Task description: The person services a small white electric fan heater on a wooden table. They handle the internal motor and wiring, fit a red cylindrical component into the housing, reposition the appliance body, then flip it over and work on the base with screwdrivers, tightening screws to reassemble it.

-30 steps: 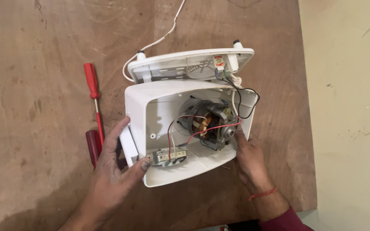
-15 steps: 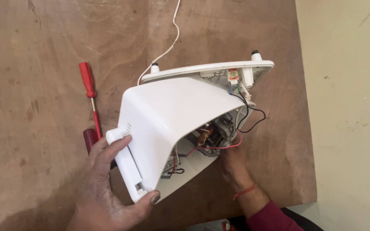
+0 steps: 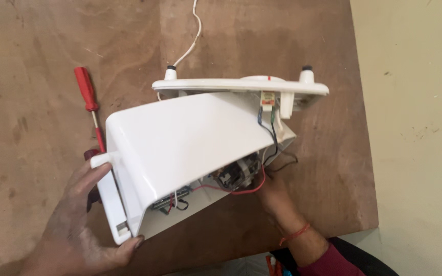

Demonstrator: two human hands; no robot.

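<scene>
White plastic appliance housing (image 3: pixel 180 143), tilted on edge, opened, motor and wires (image 3: pixel 236 176) exposed underneath

I see no packages, signs or screens on the wooden table. The nearest thing to a label is a small red mark (image 3: pixel 268 78) on the round raised part of the white top panel (image 3: pixel 241 85), near its middle. Just below it a small rectangular tag-like piece (image 3: pixel 267 99), pale yellow with a red and green strip, hangs under the panel's edge; whether it is a sticker or a part, I cannot tell.
</scene>
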